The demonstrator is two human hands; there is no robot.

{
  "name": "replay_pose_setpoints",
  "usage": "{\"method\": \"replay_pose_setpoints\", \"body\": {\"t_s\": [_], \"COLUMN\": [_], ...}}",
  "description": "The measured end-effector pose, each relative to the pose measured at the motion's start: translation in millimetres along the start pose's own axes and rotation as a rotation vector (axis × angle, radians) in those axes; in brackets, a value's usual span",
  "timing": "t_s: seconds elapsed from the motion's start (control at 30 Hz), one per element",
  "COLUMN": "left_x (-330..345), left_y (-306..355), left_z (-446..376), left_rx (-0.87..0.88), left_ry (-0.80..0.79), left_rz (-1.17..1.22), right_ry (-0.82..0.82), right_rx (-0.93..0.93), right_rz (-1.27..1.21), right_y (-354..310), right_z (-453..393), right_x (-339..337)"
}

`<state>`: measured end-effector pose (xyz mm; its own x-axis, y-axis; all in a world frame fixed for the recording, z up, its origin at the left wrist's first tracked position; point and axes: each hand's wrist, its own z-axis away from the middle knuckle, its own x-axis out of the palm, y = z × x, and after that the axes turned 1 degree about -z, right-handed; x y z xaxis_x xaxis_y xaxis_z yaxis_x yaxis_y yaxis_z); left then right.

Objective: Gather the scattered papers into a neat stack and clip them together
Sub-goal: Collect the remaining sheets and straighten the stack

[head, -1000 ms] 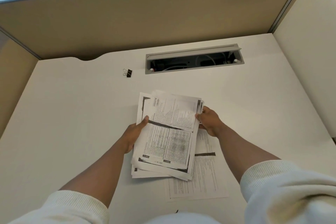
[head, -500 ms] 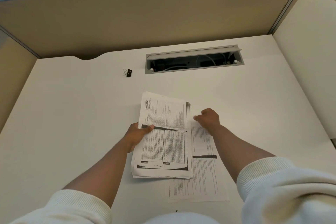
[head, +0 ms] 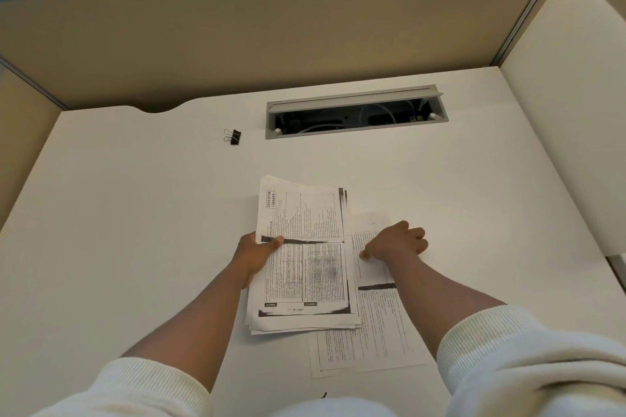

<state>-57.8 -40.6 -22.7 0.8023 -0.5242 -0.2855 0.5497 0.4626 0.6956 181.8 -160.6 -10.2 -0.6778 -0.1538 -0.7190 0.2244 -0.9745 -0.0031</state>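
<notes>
A stack of printed papers (head: 305, 261) is held just above the white desk, its edges roughly even. My left hand (head: 255, 256) grips the stack's left edge, thumb on top. A loose printed sheet (head: 369, 332) lies flat on the desk to the right, partly under the stack. My right hand (head: 396, 242) rests on the upper part of that sheet with fingers curled and thumb pressing the paper. A small black binder clip (head: 233, 137) lies alone on the desk further back, left of the cable slot.
An open grey cable slot (head: 355, 115) is set into the white desk (head: 135, 230) at the back. Tan partition walls (head: 237, 37) close the back and left; a cream panel (head: 576, 105) bounds the right side.
My right hand let go of the stack's right edge and came down on the loose sheet to the right. The stack straightened and shifted slightly left in my left hand.
</notes>
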Motion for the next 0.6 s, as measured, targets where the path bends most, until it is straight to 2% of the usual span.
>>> {"method": "replay_pose_setpoints", "body": {"t_s": [0.23,0.33,0.43,0.53,0.6], "left_x": [2.1,1.8,-4.4,-18.1,-28.0], "left_y": [-0.3,-0.5,0.4,3.8,8.1], "left_z": [0.1,1.5,2.5,2.5,2.3], "left_rx": [-0.016,-0.021,-0.018,-0.010,0.004], "left_ry": [0.010,0.006,-0.013,-0.014,-0.002], "left_rz": [0.015,0.022,0.081,0.167,0.218], "right_ry": [0.050,-0.028,-0.155,-0.303,-0.341], "right_rx": [-0.057,-0.128,-0.268,-0.296,-0.332], "right_rz": [-0.064,-0.239,-0.152,-0.211,-0.266], "right_y": [3.1,6.3,10.9,19.2,24.9], "right_z": [-5.6,-7.5,-6.9,-11.5,-14.3], "right_x": [8.9,7.8,-0.3,-8.5,-14.6]}}
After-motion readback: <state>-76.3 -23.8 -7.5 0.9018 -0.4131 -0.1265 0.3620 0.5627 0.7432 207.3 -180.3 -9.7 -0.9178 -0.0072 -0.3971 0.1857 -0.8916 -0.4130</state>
